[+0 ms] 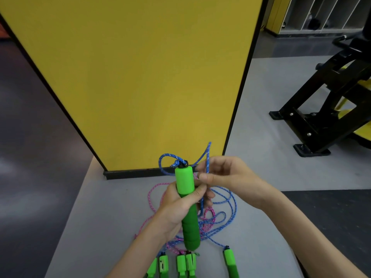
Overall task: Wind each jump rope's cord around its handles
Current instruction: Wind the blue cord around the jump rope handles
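Above the near part of the grey surface [100, 217], we held a green foam handle [184, 180] upright, tilted a little to the left at its top. Our left hand [178, 209] was wrapped round its middle, thumb across the front, so the lighter upper sleeve and the darker ribbed lower end showed above and below the grip. A blue cord [167, 156] came out of the black cap on top of the handle, was knotted there and made a small loop to the left. Just right of the handle's top, our right hand [224, 175] pinched a strand of the same cord between thumb and fingers, and a bend of it rose above the knuckles. Below both hands the rest of the blue cord lay in loose coils on the surface, tangled with a pink cord [152, 190]. Nearer to us, at the bottom edge, lay more green handles [230, 261], side by side; we could not tell which cord belonged to which. Beyond the coils stood a yellow panel [140, 77] with a black border, its foot resting on the surface. Off to the right, on the floor, stood a black metal frame [321, 113].
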Demonstrator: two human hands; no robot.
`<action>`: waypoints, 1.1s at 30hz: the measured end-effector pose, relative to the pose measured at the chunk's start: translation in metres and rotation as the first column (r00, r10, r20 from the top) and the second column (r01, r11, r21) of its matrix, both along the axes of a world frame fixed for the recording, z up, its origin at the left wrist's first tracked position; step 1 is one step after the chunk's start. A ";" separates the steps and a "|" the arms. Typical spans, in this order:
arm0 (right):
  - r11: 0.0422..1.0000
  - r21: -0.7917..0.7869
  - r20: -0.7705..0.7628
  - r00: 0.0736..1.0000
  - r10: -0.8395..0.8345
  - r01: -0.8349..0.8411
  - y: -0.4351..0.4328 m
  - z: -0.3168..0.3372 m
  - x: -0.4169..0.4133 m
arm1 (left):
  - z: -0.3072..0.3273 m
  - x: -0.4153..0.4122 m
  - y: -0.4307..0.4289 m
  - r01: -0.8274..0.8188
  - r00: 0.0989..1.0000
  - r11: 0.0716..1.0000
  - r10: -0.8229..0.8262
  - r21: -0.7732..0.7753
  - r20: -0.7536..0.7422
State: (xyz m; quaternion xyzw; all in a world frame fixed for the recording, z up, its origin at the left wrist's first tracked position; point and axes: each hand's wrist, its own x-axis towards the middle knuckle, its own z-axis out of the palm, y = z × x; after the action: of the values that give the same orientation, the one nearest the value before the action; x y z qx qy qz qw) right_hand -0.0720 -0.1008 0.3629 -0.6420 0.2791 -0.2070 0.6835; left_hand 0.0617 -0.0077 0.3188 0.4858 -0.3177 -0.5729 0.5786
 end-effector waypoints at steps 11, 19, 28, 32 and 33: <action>0.918 0.155 0.134 0.913 -0.386 0.365 -0.016 0.007 -0.001 | -0.002 -0.004 -0.003 0.044 0.999 0.999 -0.043 0.022 -0.020; 0.990 -0.043 -0.030 0.990 -0.139 0.138 -0.014 0.008 -0.008 | 0.000 -0.003 -0.002 0.080 0.996 0.996 -0.079 0.030 -0.033; 0.988 0.102 -0.049 0.992 -0.114 0.118 -0.007 0.005 -0.003 | 0.006 -0.001 -0.005 -0.031 0.998 1.000 0.031 0.007 -0.050; 0.978 -0.004 -0.008 0.978 -0.207 0.207 -0.008 0.007 0.000 | 0.008 0.000 -0.004 -0.010 0.998 1.000 0.010 0.010 -0.054; 0.946 0.003 0.047 0.945 -0.324 0.325 -0.012 0.008 0.000 | 0.007 0.000 -0.003 -0.001 0.999 1.000 0.002 0.011 -0.042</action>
State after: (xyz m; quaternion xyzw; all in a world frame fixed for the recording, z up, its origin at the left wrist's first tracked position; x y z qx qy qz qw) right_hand -0.0722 -0.1123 0.3704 -0.5838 0.3642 -0.3324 0.6450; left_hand 0.0615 -0.0107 0.3260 0.4773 -0.3020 -0.5843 0.5828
